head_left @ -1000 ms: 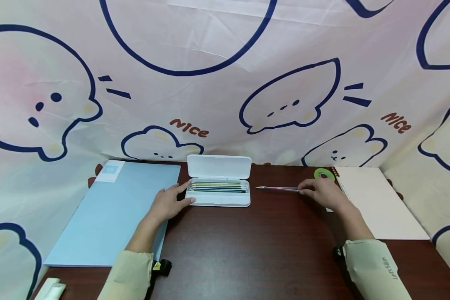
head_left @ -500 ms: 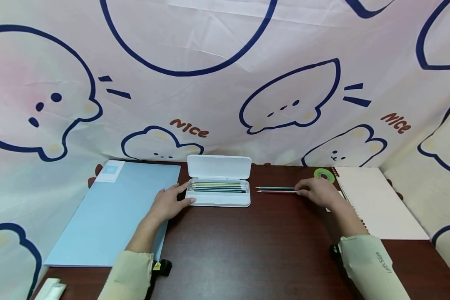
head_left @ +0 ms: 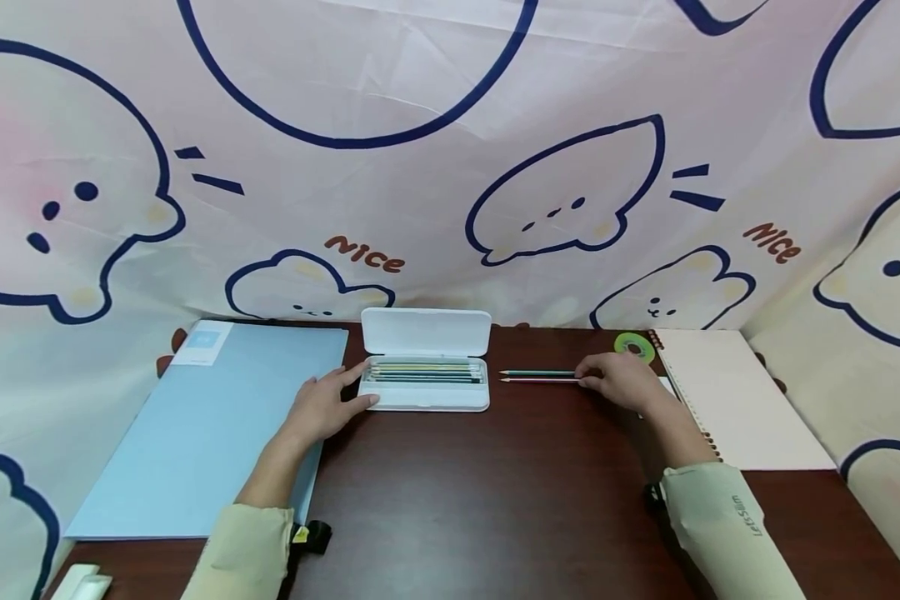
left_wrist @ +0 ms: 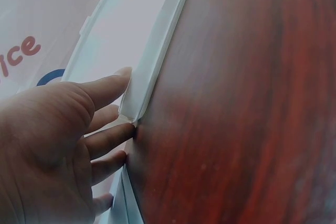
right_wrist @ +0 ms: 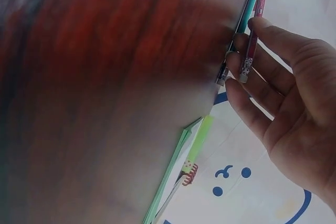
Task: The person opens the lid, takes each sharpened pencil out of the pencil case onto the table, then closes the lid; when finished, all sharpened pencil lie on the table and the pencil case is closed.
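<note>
Backdrop [head_left: 435, 183] "Nice", sleeve [head_left: 720, 527] "LetsSlim", left hand [head_left: 321, 408] loosely touching case [head_left: 423, 398], right hand [head_left: 622, 382] pinching pencils [head_left: 537, 372]

a desk corner, this, set with stationery: a dark wood-grain table [head_left: 495, 508], an open pencil case [head_left: 423, 400], a blue folder [head_left: 210, 433], a spiral notebook [head_left: 738, 400] with pale pages. cartoon-printed cloth [head_left: 412, 192], creased in places, walls it in behind and at both sides! home or studio, there's no telling.

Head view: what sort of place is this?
Probably a desk for writing or drawing, going by the open pencil case, the two pencils at the right hand and the spiral-bound notebook.
</note>
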`<state>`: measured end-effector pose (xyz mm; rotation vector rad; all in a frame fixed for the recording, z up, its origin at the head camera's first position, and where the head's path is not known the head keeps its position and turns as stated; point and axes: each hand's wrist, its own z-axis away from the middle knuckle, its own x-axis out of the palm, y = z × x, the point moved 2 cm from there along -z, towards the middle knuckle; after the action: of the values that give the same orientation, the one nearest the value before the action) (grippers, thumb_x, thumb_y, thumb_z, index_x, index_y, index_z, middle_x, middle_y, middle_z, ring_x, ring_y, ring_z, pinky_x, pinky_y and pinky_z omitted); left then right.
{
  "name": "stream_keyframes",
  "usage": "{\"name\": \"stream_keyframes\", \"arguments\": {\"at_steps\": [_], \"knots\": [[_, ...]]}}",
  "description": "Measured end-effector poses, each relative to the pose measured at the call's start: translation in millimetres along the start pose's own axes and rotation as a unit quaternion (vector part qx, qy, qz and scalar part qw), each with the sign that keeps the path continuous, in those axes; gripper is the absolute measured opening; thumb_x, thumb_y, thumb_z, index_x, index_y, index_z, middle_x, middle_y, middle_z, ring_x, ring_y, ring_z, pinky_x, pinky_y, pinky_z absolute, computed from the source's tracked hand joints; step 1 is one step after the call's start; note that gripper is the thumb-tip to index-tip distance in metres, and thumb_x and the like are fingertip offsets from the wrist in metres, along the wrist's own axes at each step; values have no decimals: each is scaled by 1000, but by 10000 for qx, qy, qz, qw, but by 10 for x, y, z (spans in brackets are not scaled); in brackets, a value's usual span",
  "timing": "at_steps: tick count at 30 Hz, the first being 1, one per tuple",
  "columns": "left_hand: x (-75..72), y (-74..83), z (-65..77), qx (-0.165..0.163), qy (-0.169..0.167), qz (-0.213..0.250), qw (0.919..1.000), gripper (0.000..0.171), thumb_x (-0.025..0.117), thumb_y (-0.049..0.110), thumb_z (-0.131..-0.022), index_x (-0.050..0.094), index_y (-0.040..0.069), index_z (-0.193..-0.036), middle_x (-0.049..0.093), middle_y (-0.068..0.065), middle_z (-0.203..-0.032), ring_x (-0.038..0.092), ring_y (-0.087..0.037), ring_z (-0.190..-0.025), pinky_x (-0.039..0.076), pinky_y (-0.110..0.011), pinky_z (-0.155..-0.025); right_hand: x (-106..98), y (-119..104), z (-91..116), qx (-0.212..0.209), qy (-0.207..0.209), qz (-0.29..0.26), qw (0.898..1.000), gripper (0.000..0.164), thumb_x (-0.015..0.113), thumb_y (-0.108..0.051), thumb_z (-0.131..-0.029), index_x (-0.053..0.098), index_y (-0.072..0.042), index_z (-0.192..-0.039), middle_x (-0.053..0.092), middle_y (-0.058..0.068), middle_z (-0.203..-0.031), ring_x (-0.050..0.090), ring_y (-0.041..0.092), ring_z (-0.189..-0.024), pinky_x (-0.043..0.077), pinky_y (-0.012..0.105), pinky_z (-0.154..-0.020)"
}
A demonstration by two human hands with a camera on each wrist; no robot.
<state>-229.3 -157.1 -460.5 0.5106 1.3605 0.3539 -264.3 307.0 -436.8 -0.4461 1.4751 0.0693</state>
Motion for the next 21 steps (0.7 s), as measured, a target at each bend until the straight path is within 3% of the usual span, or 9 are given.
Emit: {"name": "stream_keyframes", "arguments": {"at_steps": [13, 21], "knots": [[-3, -27, 7, -134, -57, -1, 9999, 70, 64, 42, -98, 36, 20, -159, 41, -30, -156, 34, -49, -147, 14, -68, -123, 47, -26, -61, -308, 74, 203, 9993, 7, 72, -18, -94, 77, -19, -99, 77, 0, -98, 71, 23, -92, 57, 48, -83], [1, -5, -4, 41, -53, -70, 10000, 70, 64, 41, -98, 37, 18, -158, 43, -32, -154, 36, -50, -145, 15, -69, -122, 52, -42, -69, -272, 96, 330, 9990, 6, 73, -18, -93, 78, -19, -97, 77, 0, -96, 70, 23, -91, 56, 49, -83]]}}
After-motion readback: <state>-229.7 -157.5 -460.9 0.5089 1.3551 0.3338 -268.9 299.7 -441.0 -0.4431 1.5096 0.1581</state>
